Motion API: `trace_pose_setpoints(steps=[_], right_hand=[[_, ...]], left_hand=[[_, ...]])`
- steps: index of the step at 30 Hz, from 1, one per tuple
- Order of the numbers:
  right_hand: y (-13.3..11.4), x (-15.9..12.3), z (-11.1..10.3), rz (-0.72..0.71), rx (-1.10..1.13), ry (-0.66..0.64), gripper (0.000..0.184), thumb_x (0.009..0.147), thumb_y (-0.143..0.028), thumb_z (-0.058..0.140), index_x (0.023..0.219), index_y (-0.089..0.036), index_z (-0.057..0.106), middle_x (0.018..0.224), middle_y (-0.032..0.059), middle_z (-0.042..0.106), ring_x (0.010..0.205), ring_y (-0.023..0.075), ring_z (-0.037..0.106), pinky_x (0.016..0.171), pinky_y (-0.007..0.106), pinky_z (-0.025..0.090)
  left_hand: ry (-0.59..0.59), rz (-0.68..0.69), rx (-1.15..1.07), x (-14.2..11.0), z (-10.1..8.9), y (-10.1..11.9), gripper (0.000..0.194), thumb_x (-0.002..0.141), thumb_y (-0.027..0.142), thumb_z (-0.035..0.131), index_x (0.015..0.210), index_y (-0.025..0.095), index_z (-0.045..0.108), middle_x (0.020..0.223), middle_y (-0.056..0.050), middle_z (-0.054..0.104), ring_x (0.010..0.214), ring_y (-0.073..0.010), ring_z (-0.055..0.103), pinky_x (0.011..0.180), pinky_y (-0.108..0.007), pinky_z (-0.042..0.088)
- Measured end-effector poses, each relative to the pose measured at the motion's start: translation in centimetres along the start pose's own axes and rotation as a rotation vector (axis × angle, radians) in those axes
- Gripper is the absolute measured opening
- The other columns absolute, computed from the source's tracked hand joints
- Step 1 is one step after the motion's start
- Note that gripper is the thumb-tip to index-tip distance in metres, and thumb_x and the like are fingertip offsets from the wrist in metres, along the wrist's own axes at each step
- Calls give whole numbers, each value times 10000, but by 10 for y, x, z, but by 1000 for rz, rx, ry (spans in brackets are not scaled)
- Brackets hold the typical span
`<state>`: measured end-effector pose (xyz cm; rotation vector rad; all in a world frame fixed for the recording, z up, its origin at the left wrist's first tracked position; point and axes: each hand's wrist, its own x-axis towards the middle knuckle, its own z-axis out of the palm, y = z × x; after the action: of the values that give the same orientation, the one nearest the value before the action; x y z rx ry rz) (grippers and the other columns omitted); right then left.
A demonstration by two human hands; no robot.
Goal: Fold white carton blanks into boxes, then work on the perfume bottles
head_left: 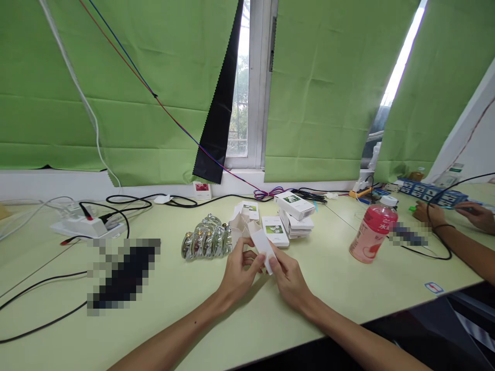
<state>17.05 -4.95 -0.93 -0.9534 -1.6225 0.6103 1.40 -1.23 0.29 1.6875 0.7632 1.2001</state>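
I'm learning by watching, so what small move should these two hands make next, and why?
I'd tilt the white carton slightly to bring its far end into view. The left hand and right hand both hold it, so turning it looks easy. Open white flaps stand just behind, but I can't tell whether they belong to it.

The pale green table (305, 309) carries, by a clock face around its middle, clear-wrapped metal parts (207, 239) in a close cluster at 11 and white boxes (275, 231) at 12, some of them stacked. A power strip (73, 226) sits near 10, a blurred dark item (124, 275) at 9. An upright bottle (369, 232) of pink drink stands between 2 and 3, with blue packs (433, 193) farther out at 2. Black cables (193, 204) run along the far side.
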Motion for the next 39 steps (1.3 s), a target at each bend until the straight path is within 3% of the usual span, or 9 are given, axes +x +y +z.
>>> trace_pose_setpoints(steps=[13,20,25,33,39], right_hand=[[-3,3,-3,-62,-62,-13,448,1052,-382,388,1476,-277,485,1392,83,589,1316,260,516,1118,447,418],[1,2,-4,-86,-159,35,437,1050,-376,384,1454,-279,518,1337,112,552,1173,235,594,958,365,540],[-2,3,-4,-144,-153,60,399,1038,-333,426,1405,-272,573,1299,104,598,1191,242,590,996,382,519],[4,-1,-2,-192,-194,53,488,1037,-293,434,1524,-268,402,1369,92,620,1198,235,623,968,356,532],[6,-2,-4,-190,-275,29,527,1046,-318,384,1565,-253,316,1338,110,640,1080,235,672,900,360,564]], left_hand=[[10,-17,4,1,1,3,347,899,482,612,1039,202,463,934,-34,665,643,-129,647,620,-294,561],[16,-29,14,0,1,6,369,893,499,614,1055,202,467,998,-51,671,673,-134,655,631,-295,565],[14,-22,19,0,1,5,359,889,492,624,1044,207,470,1002,-47,675,674,-134,660,632,-296,566],[22,-26,29,0,1,2,338,885,446,641,1053,219,456,970,-29,671,731,-161,694,635,-296,564],[43,-40,40,0,2,2,356,869,450,653,1060,220,459,961,-22,672,734,-164,700,616,-286,560]])
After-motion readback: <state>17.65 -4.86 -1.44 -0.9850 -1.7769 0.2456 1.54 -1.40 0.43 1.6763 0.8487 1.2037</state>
